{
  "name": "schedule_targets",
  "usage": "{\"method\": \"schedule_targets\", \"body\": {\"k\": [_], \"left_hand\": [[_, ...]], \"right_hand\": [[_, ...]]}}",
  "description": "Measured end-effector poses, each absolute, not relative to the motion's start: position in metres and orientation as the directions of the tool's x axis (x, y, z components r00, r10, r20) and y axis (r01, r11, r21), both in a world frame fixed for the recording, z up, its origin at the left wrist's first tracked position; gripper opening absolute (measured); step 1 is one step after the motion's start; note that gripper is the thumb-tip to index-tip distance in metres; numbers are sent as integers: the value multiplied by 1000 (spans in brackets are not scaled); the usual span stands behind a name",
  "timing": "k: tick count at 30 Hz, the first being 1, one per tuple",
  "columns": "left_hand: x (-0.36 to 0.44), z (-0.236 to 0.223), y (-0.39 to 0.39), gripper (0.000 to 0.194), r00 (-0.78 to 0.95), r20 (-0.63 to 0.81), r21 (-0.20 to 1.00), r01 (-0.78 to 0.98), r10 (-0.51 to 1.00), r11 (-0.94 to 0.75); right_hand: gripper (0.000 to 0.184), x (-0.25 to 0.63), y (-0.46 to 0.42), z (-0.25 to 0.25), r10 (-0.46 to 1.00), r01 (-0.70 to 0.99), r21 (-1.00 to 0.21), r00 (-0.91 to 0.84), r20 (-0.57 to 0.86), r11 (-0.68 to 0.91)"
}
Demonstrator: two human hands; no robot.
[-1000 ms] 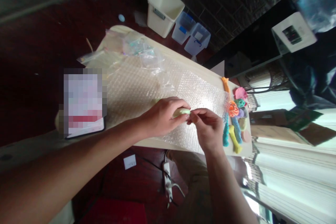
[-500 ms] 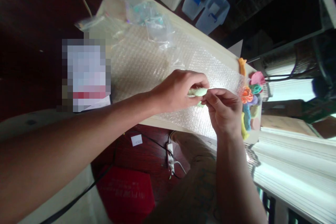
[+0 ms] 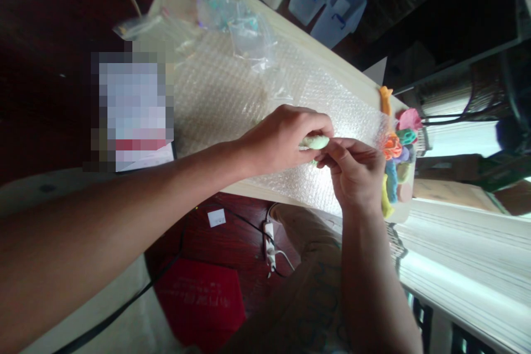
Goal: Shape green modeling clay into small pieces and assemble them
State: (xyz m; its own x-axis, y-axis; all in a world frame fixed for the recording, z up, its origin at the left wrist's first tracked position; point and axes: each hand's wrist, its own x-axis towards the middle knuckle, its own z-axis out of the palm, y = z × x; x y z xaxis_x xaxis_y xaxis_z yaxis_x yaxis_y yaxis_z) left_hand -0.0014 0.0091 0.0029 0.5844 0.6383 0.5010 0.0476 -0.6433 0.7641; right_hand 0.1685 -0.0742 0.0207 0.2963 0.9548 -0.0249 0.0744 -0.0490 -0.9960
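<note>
A pale green lump, which looks like modelling clay (image 3: 318,142), is between my two hands over the bubble wrap. My left hand (image 3: 286,135) is closed around it, with the fingers curled over its far side and the thumb below. The fingertips of my right hand (image 3: 354,168) are pinched at the lump's right end. What exactly lies between those fingertips is hidden. A further bit of green shows just under the lump, partly covered by the hands.
Bubble wrap (image 3: 224,88) covers the table, with clear plastic bags (image 3: 249,38) at its far left part. Several coloured clay pieces, among them an orange one (image 3: 385,100) and a yellow one (image 3: 386,199), lie at the right end. Plastic bins (image 3: 340,11) stand beyond; a power strip (image 3: 269,246) lies below.
Both hands keep their hold on the green clay and have barely shifted. The view has moved slightly, and less of the green bit under the lump shows.
</note>
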Motion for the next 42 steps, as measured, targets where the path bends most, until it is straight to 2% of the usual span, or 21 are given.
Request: {"method": "schedule_targets", "body": {"k": [4, 7, 12, 15, 22, 29, 35, 42], "left_hand": [[-1, 2, 8, 14, 591, 485, 769, 64, 645, -636], [-2, 1, 6, 19, 591, 456, 780, 93, 665, -618], [-5, -3, 5, 25, 621, 380, 779, 185, 686, -599], [-7, -4, 5, 28, 663, 354, 735, 239, 659, -635], [-10, -5, 3, 16, 775, 326, 476, 361, 542, -802], [-10, -3, -3, 15, 782, 365, 311, 410, 506, -858], [8, 3, -17, 18, 786, 424, 231, 386, 450, -893], [33, -10, -26, 21, 800, 400, 160, 419, 447, -894]], "right_hand": [[4, 169, -74, 18, 940, 119, -992, 341, -9, -53], [6, 170, -73, 20, 930, 73, -995, 367, -34, -66], [8, 179, -68, 28, 891, -208, -978, 442, -104, -11], [11, 184, -67, 31, 887, -332, -943, 437, -151, 3], [14, 192, -71, 27, 868, -252, -967, 476, -145, -24], [11, 199, -74, 21, 867, -166, -985, 484, -117, -39], [6, 212, -88, 16, 870, -139, -989, 480, -111, -50], [14, 224, -105, 17, 859, -96, -990, 494, -134, -99]]}}
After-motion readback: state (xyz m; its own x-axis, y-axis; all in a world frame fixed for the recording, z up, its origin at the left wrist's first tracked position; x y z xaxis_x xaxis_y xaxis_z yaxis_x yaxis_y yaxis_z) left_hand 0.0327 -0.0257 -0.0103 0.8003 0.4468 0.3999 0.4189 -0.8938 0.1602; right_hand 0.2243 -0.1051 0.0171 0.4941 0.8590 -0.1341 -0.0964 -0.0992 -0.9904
